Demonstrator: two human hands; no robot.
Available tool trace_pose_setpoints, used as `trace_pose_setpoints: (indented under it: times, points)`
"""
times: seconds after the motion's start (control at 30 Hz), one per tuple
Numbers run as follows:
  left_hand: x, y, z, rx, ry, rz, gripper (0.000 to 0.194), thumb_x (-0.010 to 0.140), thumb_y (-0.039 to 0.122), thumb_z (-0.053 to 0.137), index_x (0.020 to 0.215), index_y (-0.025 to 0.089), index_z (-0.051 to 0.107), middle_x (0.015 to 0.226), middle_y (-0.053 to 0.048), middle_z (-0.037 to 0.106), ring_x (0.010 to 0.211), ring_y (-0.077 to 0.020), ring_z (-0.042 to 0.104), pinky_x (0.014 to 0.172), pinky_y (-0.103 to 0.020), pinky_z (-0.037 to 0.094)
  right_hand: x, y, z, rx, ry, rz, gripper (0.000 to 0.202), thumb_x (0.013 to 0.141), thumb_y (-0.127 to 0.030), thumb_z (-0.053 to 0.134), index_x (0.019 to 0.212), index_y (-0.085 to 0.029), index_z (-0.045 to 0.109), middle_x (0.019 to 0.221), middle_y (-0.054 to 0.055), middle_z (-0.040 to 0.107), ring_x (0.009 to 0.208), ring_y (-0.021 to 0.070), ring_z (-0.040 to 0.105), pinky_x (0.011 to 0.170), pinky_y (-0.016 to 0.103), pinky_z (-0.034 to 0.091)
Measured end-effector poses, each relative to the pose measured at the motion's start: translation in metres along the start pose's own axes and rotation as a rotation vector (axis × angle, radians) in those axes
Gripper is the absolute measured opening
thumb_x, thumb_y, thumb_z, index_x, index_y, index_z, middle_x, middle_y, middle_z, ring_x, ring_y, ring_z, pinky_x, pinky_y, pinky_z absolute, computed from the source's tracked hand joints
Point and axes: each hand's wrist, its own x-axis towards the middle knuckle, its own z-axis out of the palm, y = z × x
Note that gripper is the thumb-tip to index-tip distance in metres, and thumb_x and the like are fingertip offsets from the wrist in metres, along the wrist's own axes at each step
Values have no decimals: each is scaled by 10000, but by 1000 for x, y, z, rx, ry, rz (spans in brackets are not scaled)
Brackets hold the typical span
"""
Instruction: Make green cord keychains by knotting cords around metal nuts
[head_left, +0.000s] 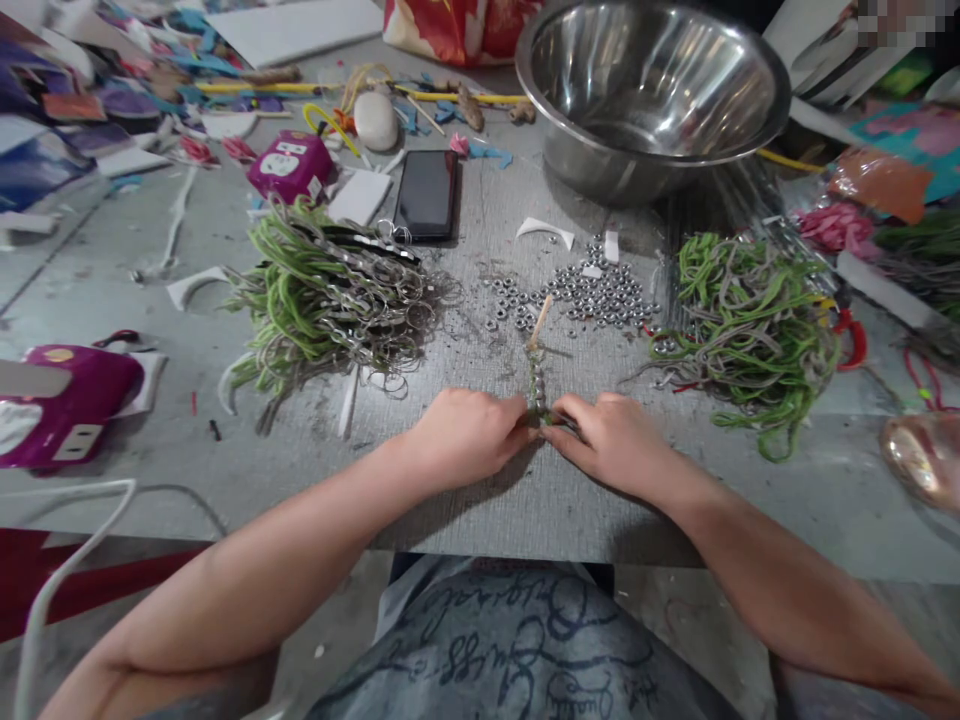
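Near the table's front edge, my left hand (480, 425) and my right hand (600, 435) meet with pinched fingers. Both grip the near end of a braided cord (538, 385), green and grey, with silver nuts worked along it. The cord runs straight away from me to a small tan stick or peg (541, 320) at its far end. Just beyond lies a scatter of loose silver hex nuts (600, 292). Thumbs and fingertips hide the cord's near end.
A heap of green-grey cords with wire loops (330, 290) lies left, another cord pile (754, 320) right. Behind stand a steel bowl (652, 175), a black phone (426, 195) and a purple device (291, 165). A second purple device (75, 405) sits at left.
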Motion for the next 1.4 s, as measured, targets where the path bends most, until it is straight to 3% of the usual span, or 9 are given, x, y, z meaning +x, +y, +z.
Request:
trace_pose_setpoints:
  times: [0.1,0.23,0.4,0.63,0.8,0.97,1.1,1.27,1.4]
  points:
    - [0,1,4,20,51,-42,399,921,409,281,925,149,584,593,-58,629,556,-188,623,484,-243,381,1,3,4,-23,69,13,387,932,-418,310,849,-178,601,551,14,587,482,139,452,534,272,185]
    - [0,2,8,85,61,-66,294,901,273,316,895,153,584,549,-60,609,528,-195,619,473,-250,384,1,6,8,-88,117,-25,482,952,-377,209,760,-178,603,474,11,535,436,132,383,532,290,144]
    - [0,1,10,96,58,-26,250,846,196,352,862,156,598,545,-69,602,535,-235,626,465,-281,397,-1,8,7,-120,91,-85,433,942,-344,260,727,-183,600,458,1,523,433,127,349,537,289,131]
    - [1,0,7,102,23,-20,253,846,220,368,857,159,614,559,-66,610,570,-226,638,499,-278,415,-1,7,0,-109,5,-75,323,924,-313,356,750,-183,596,479,-17,529,454,123,375,557,282,157]
    - [-1,2,3,52,40,-23,329,898,318,329,862,175,624,645,-60,637,599,-216,635,508,-280,409,1,13,-13,-40,-54,-73,310,926,-329,400,740,-172,592,698,18,635,678,152,555,679,293,274]
    - [0,0,-3,-66,79,-34,463,925,438,267,831,185,644,835,-50,624,663,-170,614,550,-264,404,23,21,-22,136,87,97,205,897,-267,439,899,-180,624,914,60,658,840,183,591,705,292,360]
    - [3,-5,-4,-179,165,-113,478,936,399,244,781,164,630,819,-49,591,692,-157,590,598,-268,407,53,24,-20,264,134,258,200,817,-280,533,959,-181,631,823,61,670,763,185,594,648,280,382]
    - [7,-10,1,-273,342,-120,394,928,342,297,732,155,584,756,-44,564,735,-165,566,670,-289,429,80,27,-16,519,68,268,99,681,-217,595,590,-184,575,589,-4,586,570,125,500,570,254,344]
    - [9,-13,5,-413,492,-103,255,894,306,397,814,148,580,809,-51,587,794,-172,562,727,-306,453,82,30,-15,608,103,282,122,679,-183,512,557,-182,506,488,-54,462,474,90,400,502,236,306]
